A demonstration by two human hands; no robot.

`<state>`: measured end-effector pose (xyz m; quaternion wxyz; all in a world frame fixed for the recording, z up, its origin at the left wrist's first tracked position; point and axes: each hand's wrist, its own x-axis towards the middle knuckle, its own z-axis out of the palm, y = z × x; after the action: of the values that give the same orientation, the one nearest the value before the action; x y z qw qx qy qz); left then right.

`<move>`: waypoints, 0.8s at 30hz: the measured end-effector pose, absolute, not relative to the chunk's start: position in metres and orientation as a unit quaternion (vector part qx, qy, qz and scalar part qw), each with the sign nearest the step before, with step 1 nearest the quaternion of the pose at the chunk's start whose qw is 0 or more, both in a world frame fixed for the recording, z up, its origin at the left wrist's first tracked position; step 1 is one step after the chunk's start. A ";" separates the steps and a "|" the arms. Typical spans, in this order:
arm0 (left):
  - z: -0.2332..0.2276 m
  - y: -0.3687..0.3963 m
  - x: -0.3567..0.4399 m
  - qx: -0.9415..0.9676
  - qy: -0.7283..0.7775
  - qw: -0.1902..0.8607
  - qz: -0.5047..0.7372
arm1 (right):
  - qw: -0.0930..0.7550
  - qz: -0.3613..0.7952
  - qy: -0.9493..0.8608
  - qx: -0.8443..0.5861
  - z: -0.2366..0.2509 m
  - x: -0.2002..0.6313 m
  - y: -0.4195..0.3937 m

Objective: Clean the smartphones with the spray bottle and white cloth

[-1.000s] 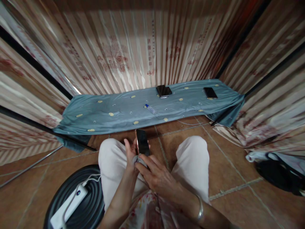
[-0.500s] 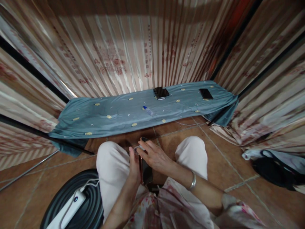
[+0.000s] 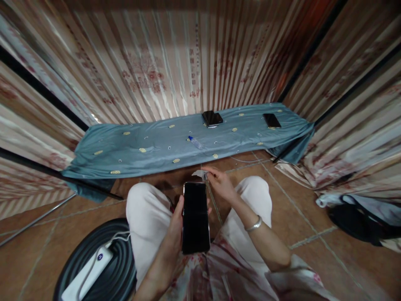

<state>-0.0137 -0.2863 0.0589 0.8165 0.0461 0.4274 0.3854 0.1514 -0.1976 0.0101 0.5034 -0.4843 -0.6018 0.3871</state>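
Observation:
My left hand (image 3: 177,217) is wrapped round a black smartphone (image 3: 196,218), whose dark screen faces up between my knees. Just beyond the phone's top right corner, my right hand (image 3: 221,184) pinches a small whitish wipe or piece of tissue (image 3: 199,174), apart from the phone. On the blue cloth-covered bench (image 3: 156,144) in front lie a small stack of dark phones (image 3: 213,118), a single black phone (image 3: 272,121) further right, and a clear tube with a blue cap (image 3: 196,142).
A white power strip (image 3: 87,274) with a cable rests on a dark round ribbed object (image 3: 122,267) at the lower left. Black poles and patterned curtains (image 3: 144,71) enclose the bench. A black and grey item (image 3: 360,221) lies on the tiled floor (image 3: 294,213) at right.
The phone has turned from edge-on to screen up in my left hand. My right hand has moved off it to the right, carrying the wipe.

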 end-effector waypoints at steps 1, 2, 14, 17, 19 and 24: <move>0.059 -0.287 -0.014 0.044 0.422 0.821 0.382 | 0.512 0.434 -0.568 -0.476 0.008 0.151 -0.198; 0.059 -0.287 -0.014 0.045 0.416 0.824 0.381 | 0.512 0.463 -0.551 -0.469 0.007 0.150 -0.199; 0.055 -0.291 -0.011 0.105 0.434 0.795 0.411 | 0.469 0.715 -0.398 -0.333 0.031 0.141 -0.214; 0.055 -0.292 -0.012 0.105 0.430 0.794 0.416 | 0.485 0.725 -0.358 -0.334 0.028 0.145 -0.217; 0.057 -0.293 -0.012 0.104 0.430 0.792 0.420 | 0.506 0.724 -0.338 -0.326 0.025 0.147 -0.220; 0.058 -0.294 -0.012 0.103 0.442 0.772 0.445 | 0.553 0.711 -0.290 -0.323 0.017 0.146 -0.228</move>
<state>-0.0124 -0.2941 0.0583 0.7724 0.1029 0.4417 0.4446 0.1464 -0.2280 0.0167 0.5528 -0.3233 -0.2901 0.7112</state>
